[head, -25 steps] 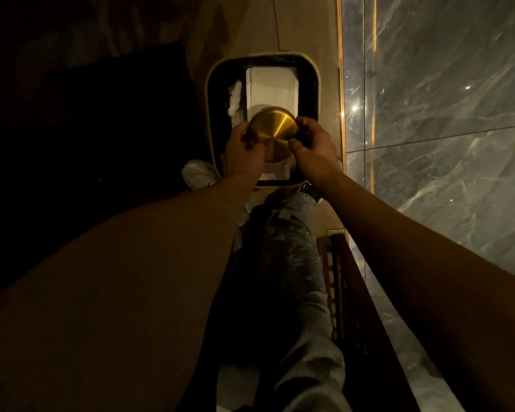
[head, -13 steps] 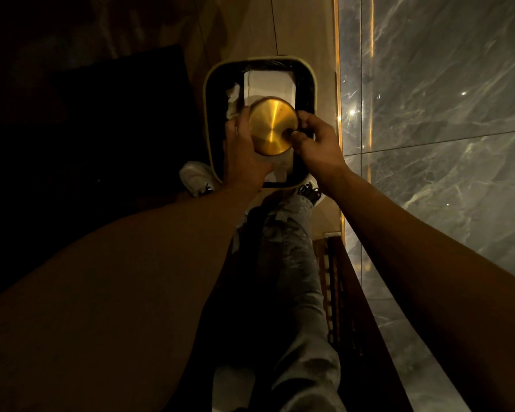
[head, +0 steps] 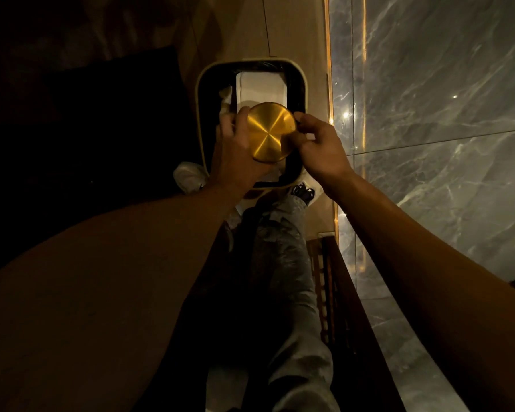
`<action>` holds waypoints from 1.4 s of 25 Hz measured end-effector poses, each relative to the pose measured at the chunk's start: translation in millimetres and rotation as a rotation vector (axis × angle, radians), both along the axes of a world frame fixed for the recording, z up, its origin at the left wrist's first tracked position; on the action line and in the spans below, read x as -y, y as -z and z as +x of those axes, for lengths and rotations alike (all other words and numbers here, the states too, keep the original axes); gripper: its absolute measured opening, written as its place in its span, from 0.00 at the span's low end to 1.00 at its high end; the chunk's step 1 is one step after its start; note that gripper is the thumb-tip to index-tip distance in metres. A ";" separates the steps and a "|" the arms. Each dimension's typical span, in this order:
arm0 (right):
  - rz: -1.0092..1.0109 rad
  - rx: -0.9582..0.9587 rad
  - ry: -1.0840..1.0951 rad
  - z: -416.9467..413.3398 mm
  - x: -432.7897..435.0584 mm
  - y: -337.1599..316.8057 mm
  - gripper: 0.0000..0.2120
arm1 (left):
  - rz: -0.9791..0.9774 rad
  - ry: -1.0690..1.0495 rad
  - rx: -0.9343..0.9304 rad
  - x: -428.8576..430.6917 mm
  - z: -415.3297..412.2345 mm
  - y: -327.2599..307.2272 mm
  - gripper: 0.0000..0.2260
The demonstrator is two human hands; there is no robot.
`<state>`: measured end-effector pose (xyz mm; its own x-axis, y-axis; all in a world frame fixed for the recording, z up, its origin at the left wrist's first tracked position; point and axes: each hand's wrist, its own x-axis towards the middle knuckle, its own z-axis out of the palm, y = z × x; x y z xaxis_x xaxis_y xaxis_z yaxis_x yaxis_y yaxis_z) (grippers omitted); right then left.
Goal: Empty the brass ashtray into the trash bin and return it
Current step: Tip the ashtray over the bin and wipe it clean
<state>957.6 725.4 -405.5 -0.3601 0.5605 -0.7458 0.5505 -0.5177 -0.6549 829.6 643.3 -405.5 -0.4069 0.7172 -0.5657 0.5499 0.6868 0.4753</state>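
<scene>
Head camera, looking straight down: a person holds a brass ashtray [head: 270,132] upside down over an open trash bin [head: 201,93], its brushed flat base facing the lens. The left hand [head: 235,150] cups the ashtray's left edge, fingers curled around the rim; the right hand [head: 318,147] pinches the right edge, thumb and fingers closed on it. Below, white paper waste [head: 262,86] lies inside the bin's black liner. The bin stands on a pale wood floor [head: 292,28] just beside a grey marble wall [head: 443,114]; the person's trouser leg [head: 286,263] and shoes show beneath the arms. The emptying step appears to be under way or nearly finished, though no falling ash can be made out. Turning the ashtray upright and returning it to its place remain.
</scene>
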 end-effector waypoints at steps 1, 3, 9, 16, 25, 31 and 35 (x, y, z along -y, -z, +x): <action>0.030 0.008 0.004 2.1 1.4 -0.2 0.18 | 0.027 0.004 0.005 -0.3 1.2 -0.4 0.47; 0.103 0.051 0.023 5.7 4.5 0.8 0.18 | 0.075 -0.012 0.025 -2.0 5.7 -0.6 0.47; 0.185 0.061 -0.103 12.5 6.3 5.7 0.20 | 0.075 0.063 0.031 -3.8 6.1 -0.9 0.49; 0.913 -0.049 -0.550 -0.2 -8.7 -5.8 0.25 | 0.050 0.019 0.089 -17.7 -2.9 -2.3 0.45; 0.811 0.026 -0.950 -5.0 -9.9 4.2 0.27 | 0.056 0.006 0.067 -11.6 -8.5 -5.1 0.39; 0.853 -0.011 -0.808 -10.3 -6.1 -4.0 0.26 | 0.080 0.035 0.034 -7.0 -4.8 -6.2 0.36; 0.494 0.093 -1.151 -0.6 -1.7 -1.8 0.27 | 0.038 0.073 0.073 -1.6 -6.4 -4.4 0.40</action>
<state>957.1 727.1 -403.6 -0.7827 0.1829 -0.5950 0.5740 0.5819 -0.5761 823.2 644.9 -401.2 -0.3115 0.7651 -0.5636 0.5604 0.6269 0.5412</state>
